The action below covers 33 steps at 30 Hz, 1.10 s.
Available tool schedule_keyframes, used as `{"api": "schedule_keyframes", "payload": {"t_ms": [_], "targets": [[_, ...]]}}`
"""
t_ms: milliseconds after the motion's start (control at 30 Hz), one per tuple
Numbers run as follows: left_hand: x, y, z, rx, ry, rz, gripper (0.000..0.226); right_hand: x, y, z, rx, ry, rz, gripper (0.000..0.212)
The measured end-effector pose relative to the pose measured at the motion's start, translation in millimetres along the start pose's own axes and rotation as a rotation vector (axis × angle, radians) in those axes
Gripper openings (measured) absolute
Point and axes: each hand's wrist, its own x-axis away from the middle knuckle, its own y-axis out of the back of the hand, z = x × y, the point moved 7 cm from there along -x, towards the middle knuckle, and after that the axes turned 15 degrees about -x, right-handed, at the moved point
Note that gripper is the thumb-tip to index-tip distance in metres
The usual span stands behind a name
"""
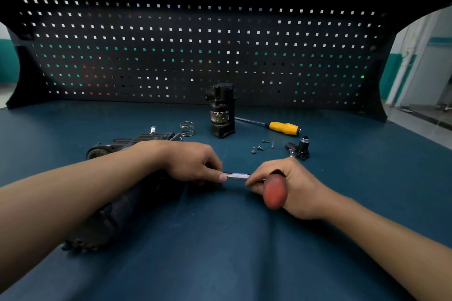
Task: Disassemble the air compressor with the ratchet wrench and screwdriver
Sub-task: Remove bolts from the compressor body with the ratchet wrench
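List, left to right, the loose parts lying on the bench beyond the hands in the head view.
Coil spring → upright black compressor section → loose screws → small black fitting. The yellow-handled screwdriver spans several of these, so it is left out.

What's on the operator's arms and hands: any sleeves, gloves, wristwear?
Nothing worn that shows. The left forearm and right forearm are bare up to the frame edge, with no sleeves. The left hand and right hand are gloveless; no watch, band or ring is visible.
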Motion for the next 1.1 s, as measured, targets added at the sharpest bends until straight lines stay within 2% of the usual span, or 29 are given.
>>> {"api": "schedule_keyframes", "payload": {"t_ms": [100,167,233,267,433,667,867,1100], "targets": [[0.8,2.1,-1.2,-0.011,-0.022,-0.001,0.026,1.0,0.7,-4.5,-0.013,-0.086,0.003,0.03],[1.1,3.2,-1.1,-0.018,-0.023,-0.003,0.026,0.7,1.3,-6.7,-0.06,-0.135,-0.006,0.022],[1.0,3.6,-1.2,-0.023,-0.029,-0.004,0.025,0.0,0.0,-4.0,-0.22,-0.193,-0.023,0.006],[1.0,3.7,-1.5,-0.023,-0.032,-0.006,0.025,0.1,-1.6,-4.5,-0.325,-0.245,-0.035,0.006],[2.5,5.5,-2.2,-0.012,-0.038,-0.01,0.023,2.9,-6.5,-17.7,-0.656,-0.565,-0.119,0.02],[3.1,5.2,-4.0,0.005,-0.049,-0.01,0.023,7.4,-17.6,-24.9,-0.963,-0.802,-0.124,0.022],[3.3,5.0,-2.8,0.017,-0.042,0.0,0.021,9.7,-21.6,-26.4,-1.083,-0.877,-0.113,0.023],[4.3,4.9,-2.9,0.019,-0.034,0.009,0.02,9.2,-21.6,-27.1,-1.042,-0.85,-0.12,0.017]]}}
